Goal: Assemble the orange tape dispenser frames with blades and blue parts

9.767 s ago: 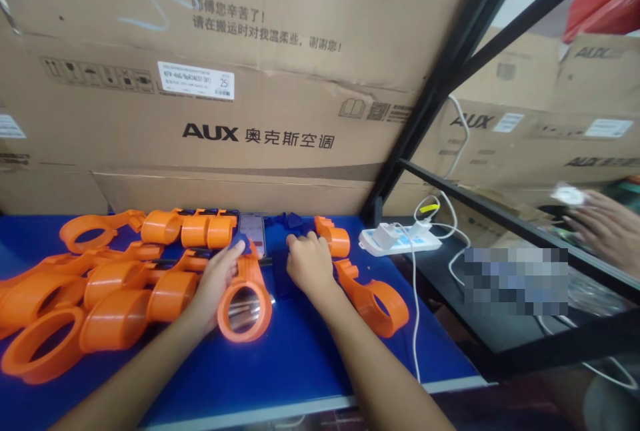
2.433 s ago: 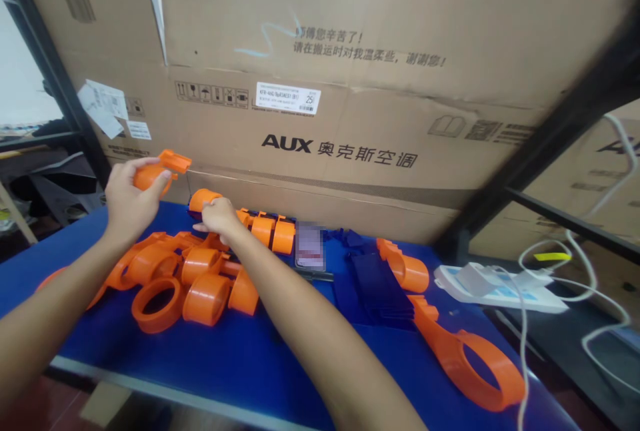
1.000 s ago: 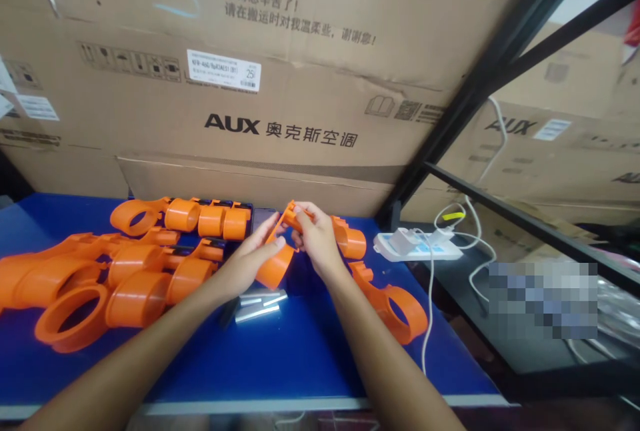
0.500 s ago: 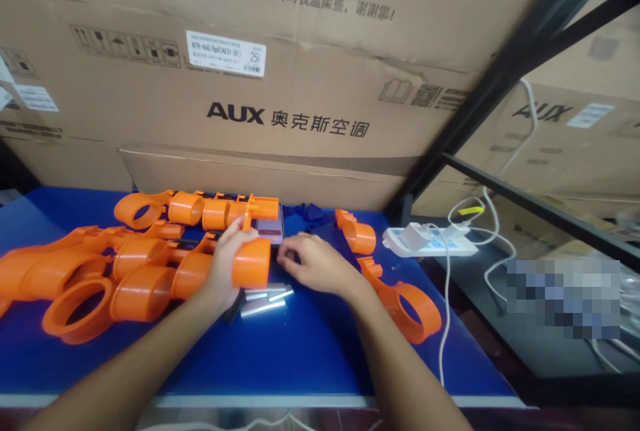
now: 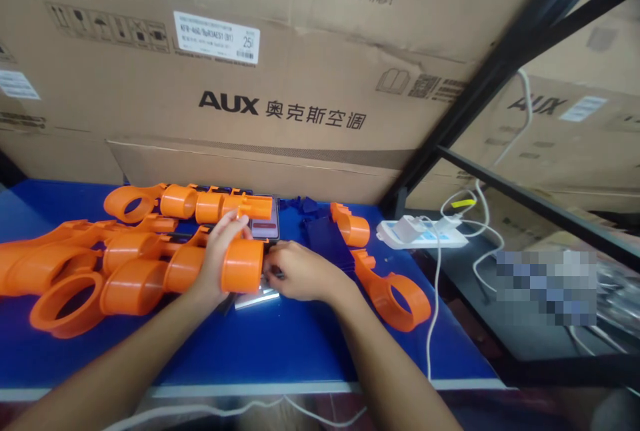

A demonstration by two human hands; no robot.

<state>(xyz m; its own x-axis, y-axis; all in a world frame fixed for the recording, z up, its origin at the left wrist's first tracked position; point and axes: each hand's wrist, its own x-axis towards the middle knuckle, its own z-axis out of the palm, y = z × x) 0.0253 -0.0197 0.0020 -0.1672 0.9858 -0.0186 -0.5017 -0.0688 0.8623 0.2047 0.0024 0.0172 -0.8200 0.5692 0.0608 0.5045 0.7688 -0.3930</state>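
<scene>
My left hand (image 5: 215, 257) is closed around an orange plastic ring part (image 5: 243, 267), its thumb up along the near side of the row behind. Against the open right end of that part, my right hand (image 5: 303, 271) has its fingers curled in a pinch. A bit of something dark shows at those fingertips, too small and covered to name. Below both hands lie shiny metal strips (image 5: 257, 299), partly hidden. More orange ring parts (image 5: 135, 287) are lined up to the left of my left hand, with another row (image 5: 179, 202) behind.
Further orange parts (image 5: 407, 304) lie to the right on the blue tabletop (image 5: 300, 351). A flat screen device (image 5: 273, 227) and dark blue pieces (image 5: 327, 241) sit behind my hands. A white power strip (image 5: 425, 234) with cables is at right; cardboard boxes (image 5: 300, 71) stand behind.
My right hand has moved left and slightly down, from beside the orange ring part to its open end, now covering part of the metal strips. The view has shifted slightly.
</scene>
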